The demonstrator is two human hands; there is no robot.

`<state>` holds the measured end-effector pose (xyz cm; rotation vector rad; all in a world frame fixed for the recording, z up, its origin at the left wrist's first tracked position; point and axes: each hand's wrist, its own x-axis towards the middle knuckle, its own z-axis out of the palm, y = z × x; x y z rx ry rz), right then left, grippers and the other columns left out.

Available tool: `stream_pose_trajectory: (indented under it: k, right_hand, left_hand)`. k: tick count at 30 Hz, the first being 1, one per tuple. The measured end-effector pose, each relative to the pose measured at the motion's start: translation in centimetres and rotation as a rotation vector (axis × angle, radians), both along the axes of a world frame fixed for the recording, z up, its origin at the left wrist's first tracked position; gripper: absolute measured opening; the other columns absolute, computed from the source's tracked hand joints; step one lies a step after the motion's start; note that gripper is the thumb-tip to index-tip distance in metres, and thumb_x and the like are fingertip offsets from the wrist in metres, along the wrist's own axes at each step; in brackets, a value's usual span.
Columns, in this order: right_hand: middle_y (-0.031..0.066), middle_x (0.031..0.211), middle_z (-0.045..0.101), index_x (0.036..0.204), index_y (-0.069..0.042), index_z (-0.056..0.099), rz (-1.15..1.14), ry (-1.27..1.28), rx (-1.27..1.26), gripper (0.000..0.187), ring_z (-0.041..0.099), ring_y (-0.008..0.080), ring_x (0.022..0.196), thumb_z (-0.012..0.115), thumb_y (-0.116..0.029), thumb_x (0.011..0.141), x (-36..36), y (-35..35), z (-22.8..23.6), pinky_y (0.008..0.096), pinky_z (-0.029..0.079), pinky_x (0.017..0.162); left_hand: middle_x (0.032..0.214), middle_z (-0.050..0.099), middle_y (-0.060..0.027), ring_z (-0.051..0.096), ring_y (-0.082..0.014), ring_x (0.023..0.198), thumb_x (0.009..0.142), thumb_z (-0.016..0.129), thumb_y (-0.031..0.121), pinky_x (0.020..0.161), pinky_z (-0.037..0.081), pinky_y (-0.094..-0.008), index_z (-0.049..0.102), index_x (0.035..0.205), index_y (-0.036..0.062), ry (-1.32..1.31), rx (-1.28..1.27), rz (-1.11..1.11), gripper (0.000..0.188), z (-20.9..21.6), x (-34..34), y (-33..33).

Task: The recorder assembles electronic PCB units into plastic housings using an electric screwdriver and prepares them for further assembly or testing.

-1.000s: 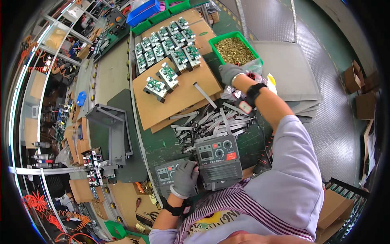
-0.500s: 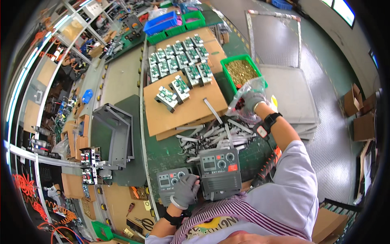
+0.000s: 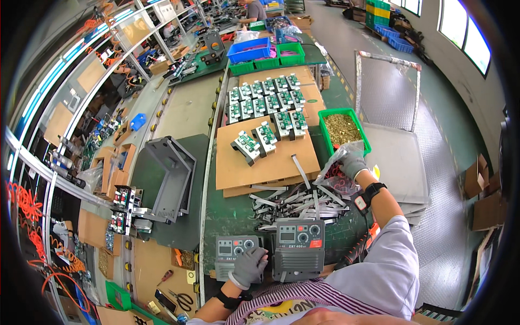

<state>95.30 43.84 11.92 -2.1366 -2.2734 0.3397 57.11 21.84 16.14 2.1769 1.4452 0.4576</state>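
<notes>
My left hand [image 3: 248,267], in a grey glove, rests against the right part of a grey front panel [image 3: 230,250] with knobs and a small display. Its fingers are curled closed, and what they hold, if anything, is hidden. Beside it stands a second, similar panel [image 3: 299,259] with a slotted lower part. Out to the right, my gloved right hand [image 3: 353,163] reaches into a see-through plastic bag [image 3: 331,174] holding small red parts. The bag and its contents hide those fingertips. The bag lies against a green bin [image 3: 370,146] of small brass-coloured parts.
Flat grey ribbon cables [image 3: 295,208] lie heaped behind the panels. Green circuit boards on heatsinks [image 3: 265,135] stand on cardboard [image 3: 292,157]. A bent grey metal housing [image 3: 176,181] sits on the left. A corded tool [image 3: 352,254] lies by my right arm. Scissors [image 3: 183,299] lie lower left.
The view has tilted up, so the bench appears lower and a person shows at the far end. My right hand stays at the bag, and my left hand stays at the left panel.
</notes>
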Motion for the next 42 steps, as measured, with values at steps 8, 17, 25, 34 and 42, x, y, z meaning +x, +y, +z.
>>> stream_pose_trajectory:
  k: [8,17,25,34,42]
  right_hand:
    - [0.0169,0.093,0.060,0.101,-0.015,0.060,-0.259,0.248,-0.066,0.028,0.057,0.0319,0.088,0.056,-0.024,0.075,0.1,-1.1,3.6,0.0365,0.045,0.078]
    - [0.0071,0.076,0.052,0.089,-0.012,0.057,0.610,0.525,0.310,0.025,0.055,0.0254,0.068,0.065,-0.018,0.066,-16.5,-15.1,9.9,0.0345,0.046,0.056]
    - [0.0050,0.082,0.055,0.090,-0.011,0.058,0.840,0.611,0.333,0.029,0.053,0.0204,0.077,0.062,-0.009,0.061,-24.5,-18.7,8.4,0.0334,0.045,0.068]
    - [0.0062,0.111,0.052,0.123,0.003,0.040,-0.037,1.561,-0.688,0.042,0.051,0.0115,0.096,0.046,-0.006,0.082,-25.5,-19.2,8.0,0.0241,0.042,0.083]
    - [0.0062,0.087,0.057,0.107,-0.001,0.052,0.247,1.018,-0.389,0.042,0.056,0.0141,0.079,0.060,-0.002,0.066,-29.1,-20.7,5.9,0.0280,0.046,0.071]
  left_hand:
    - [0.083,0.059,-0.0072,0.058,-0.0259,0.067,0.081,0.053,0.026,0.056,0.045,-0.0365,0.055,0.091,0.0087,-0.078,0.018,-0.040,0.020,0.0,0.9,0.0]
    - [0.102,0.055,-0.0112,0.051,-0.0212,0.099,0.088,0.039,0.043,0.089,0.040,-0.0360,0.051,0.106,0.0038,-1.911,-1.394,0.158,0.045,-0.6,3.7,2.5]
    - [0.103,0.054,-0.0094,0.054,-0.0212,0.096,0.089,0.040,0.035,0.083,0.045,-0.0317,0.046,0.110,0.0041,-1.099,-0.337,-0.021,0.038,-2.6,0.8,0.2]
    - [0.078,0.054,-0.0056,0.052,-0.0112,0.062,0.086,0.048,0.020,0.045,0.039,-0.0204,0.051,0.093,0.0050,-1.795,-1.221,0.308,0.017,-2.8,-6.4,-2.7]
    - [0.074,0.056,-0.0039,0.052,-0.0093,0.055,0.083,0.051,0.022,0.045,0.041,-0.0205,0.053,0.092,0.0026,-1.526,-1.014,0.245,0.022,-0.6,-9.2,-3.2]
